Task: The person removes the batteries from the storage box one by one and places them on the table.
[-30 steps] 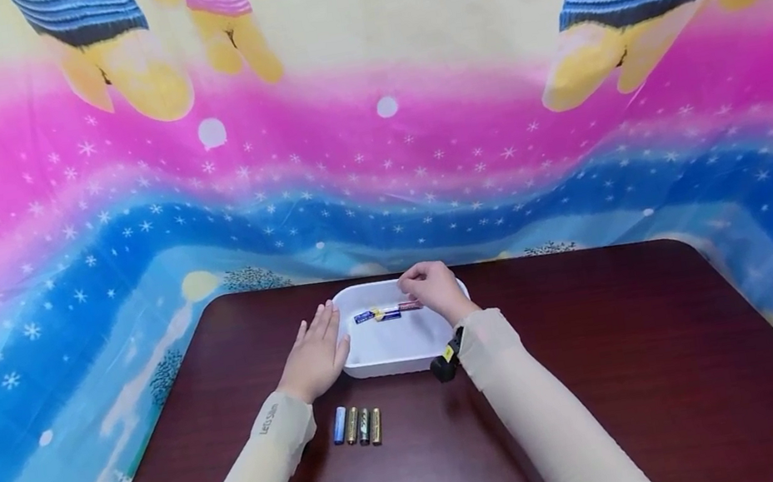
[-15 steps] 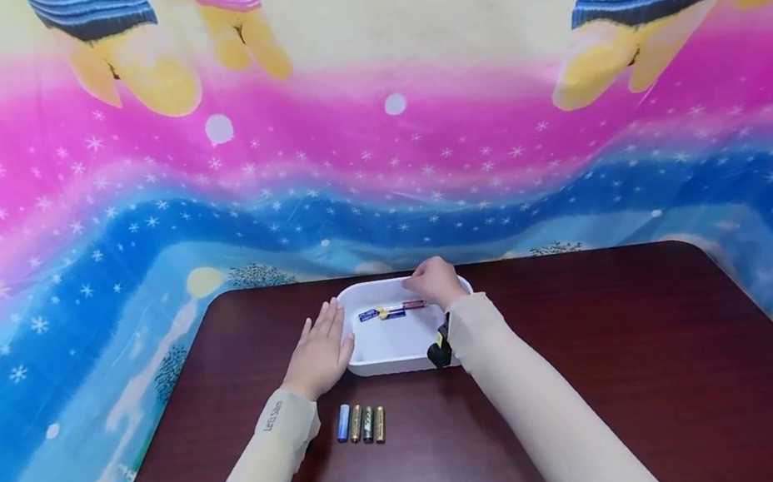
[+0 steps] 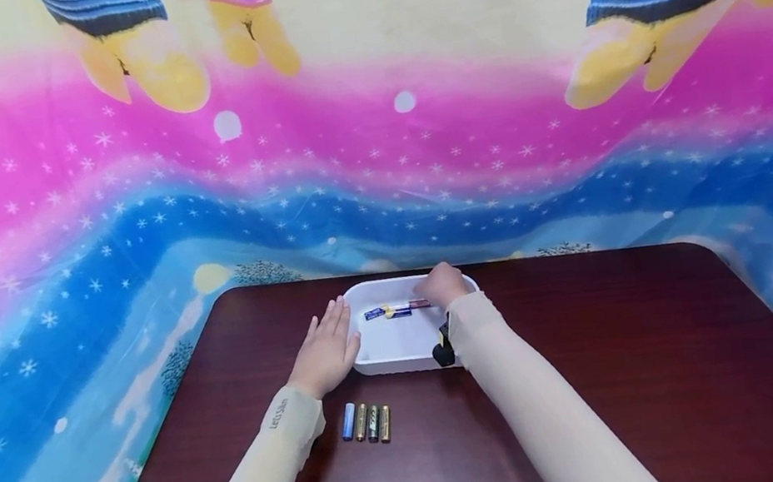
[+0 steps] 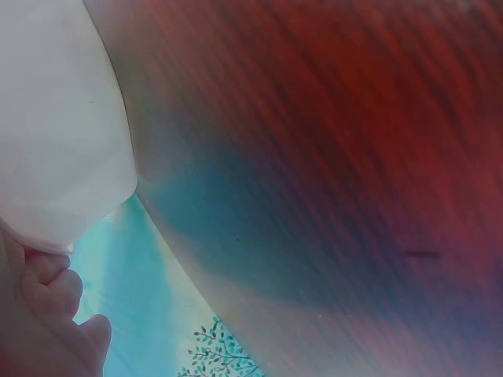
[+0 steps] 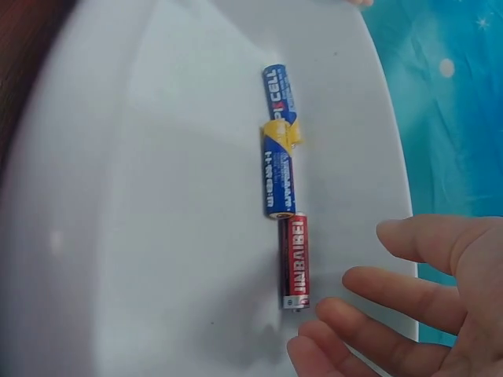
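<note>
In the head view my left hand [image 3: 324, 354] lies with straight fingers against the left side of a white tray [image 3: 394, 364]. My right hand [image 3: 443, 284] is over the tray's right end. The right wrist view shows its fingers [image 5: 393, 294] loosely bent and apart, with nothing between them, close to a red battery [image 5: 295, 259]. That battery lies flat on the tray floor. End to end with it are a blue battery with a yellow end [image 5: 278, 169] and another blue battery [image 5: 280, 94]. Part of something yellow shows behind the middle battery.
Several batteries [image 3: 366, 423] in blue, gold and dark green lie side by side on the dark red-brown table [image 3: 605, 375], in front of the tray. A printed cloth [image 3: 373, 159] hangs behind and around the table. A black wrist camera [image 3: 442, 347] overlaps the tray's front right corner.
My right hand's fingers have come down from near the tray's back rim towards the red battery. The left hand has stayed at the tray's side. The head view has shifted slightly.
</note>
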Available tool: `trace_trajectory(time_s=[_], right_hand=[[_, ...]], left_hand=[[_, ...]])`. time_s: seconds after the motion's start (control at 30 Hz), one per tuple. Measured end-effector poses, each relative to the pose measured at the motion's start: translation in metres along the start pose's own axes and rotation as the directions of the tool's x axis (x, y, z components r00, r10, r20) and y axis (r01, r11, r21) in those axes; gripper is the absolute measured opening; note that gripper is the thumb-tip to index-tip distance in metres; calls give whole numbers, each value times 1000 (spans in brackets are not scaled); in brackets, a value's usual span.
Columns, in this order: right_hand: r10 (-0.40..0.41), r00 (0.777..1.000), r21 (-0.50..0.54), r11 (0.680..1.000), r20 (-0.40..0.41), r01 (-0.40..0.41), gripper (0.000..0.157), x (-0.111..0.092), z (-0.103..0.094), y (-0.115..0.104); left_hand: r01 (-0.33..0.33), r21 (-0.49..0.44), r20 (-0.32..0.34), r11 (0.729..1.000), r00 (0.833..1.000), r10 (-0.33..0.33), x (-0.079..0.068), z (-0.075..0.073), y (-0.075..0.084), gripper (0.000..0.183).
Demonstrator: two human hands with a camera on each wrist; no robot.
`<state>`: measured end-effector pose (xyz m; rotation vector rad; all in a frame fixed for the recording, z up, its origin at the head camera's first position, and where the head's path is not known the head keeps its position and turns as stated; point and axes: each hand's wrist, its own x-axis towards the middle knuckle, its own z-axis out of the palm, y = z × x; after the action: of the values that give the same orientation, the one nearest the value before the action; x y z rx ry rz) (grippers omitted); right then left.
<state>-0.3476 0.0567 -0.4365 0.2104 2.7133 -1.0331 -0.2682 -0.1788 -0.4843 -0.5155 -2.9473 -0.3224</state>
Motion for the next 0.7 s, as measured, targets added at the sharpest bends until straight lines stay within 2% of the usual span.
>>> trace_trajectory(time_s=[0.27,0.47,0.7], right_hand=[[-16,1000,-6,1000,-4,16,21,-2,1,1],[-21,1000,-51,998,1,21,23,-1,2,3],[-41,999,-81,996,26,43,31,11,9,11]], left_hand=[[8,11,20,1000,1000,-8,1,1,1,60],[6,24,26,1000,1000,-7,1,1,1,61],[13,12,27,1000,1000,-13,1,0,2,60]])
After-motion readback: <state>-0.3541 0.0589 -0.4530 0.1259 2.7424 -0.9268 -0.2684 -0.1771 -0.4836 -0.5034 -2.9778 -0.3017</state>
